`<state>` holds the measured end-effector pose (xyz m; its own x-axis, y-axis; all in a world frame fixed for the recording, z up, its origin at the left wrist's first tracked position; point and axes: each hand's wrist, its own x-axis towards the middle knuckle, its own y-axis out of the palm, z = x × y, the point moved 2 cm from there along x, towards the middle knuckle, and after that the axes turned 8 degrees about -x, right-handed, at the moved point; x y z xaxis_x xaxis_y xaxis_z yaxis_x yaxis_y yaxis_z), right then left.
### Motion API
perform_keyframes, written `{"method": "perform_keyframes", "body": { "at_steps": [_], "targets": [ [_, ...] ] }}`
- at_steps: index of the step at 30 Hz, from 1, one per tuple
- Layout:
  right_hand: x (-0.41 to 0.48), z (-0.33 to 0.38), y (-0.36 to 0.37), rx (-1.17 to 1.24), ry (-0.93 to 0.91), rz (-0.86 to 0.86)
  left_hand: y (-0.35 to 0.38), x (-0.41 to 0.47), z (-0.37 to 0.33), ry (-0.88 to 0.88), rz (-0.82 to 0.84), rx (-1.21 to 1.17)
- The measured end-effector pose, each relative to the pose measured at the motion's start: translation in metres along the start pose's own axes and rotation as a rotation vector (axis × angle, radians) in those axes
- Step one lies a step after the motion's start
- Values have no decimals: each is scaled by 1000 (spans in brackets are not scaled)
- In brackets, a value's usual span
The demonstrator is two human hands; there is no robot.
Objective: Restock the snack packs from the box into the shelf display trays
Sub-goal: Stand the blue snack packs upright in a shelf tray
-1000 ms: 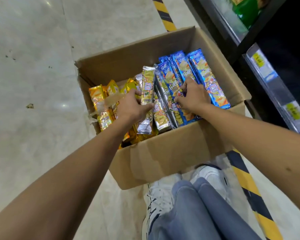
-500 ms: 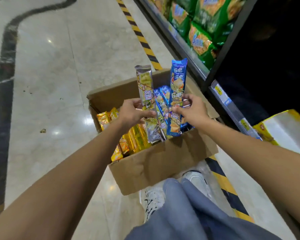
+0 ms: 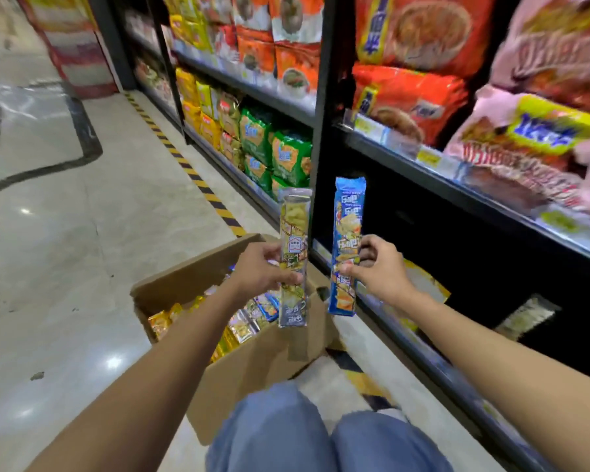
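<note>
The silver pack [image 3: 293,257] and the blue pack [image 3: 346,247] stand upright side by side in the air above the far corner of the box [image 3: 252,366], long axes near vertical, top seals up, a narrow gap between them. The left hand [image 3: 263,270] grips the silver pack at its middle, fingers curled round it; the right hand [image 3: 378,267] pinches the blue pack's middle between thumb and fingers. More packs [image 3: 239,321], yellow and silver, lie in the open box on the floor [image 3: 82,233]. The black shelf post [image 3: 321,131] rises behind the two packs. A yellow-edged tray [image 3: 438,291] sits on the low shelf just past the right hand. Green bags [image 3: 280,155] and orange bags [image 3: 406,97] fill the shelves above. Jeans-clad knees [image 3: 286,427] show below.
</note>
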<state>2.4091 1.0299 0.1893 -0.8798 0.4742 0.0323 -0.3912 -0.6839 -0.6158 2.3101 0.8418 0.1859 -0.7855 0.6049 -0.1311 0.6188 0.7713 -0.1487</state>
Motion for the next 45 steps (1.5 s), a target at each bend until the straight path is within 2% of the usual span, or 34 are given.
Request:
{"method": "perform_keyframes", "body": {
  "at_steps": [5,12,15,21,28,33,41,45],
  "targets": [
    [-51,-22,-65,-10,50,-78,73,-6,-28,64,136,7],
    [-112,-90,-142,11,195,-199,178,0,-43,101,358,81],
    [-136,-117,-168,33,247,-249,221,3,-41,152,435,150],
    [-169,-176,-201,-11,335,-323,303,9,-16,105,552,165],
    [-182,-240,-216,-35,425,-369,369,40,21,95,600,216],
    [-175,-281,-216,53,475,-356,402,71,39,70,624,192],
    [-167,-328,-207,116,512,-407,435,124,80,54,569,248],
    [-164,-343,-202,104,531,-408,436,134,107,57,452,281]
  ]
}}
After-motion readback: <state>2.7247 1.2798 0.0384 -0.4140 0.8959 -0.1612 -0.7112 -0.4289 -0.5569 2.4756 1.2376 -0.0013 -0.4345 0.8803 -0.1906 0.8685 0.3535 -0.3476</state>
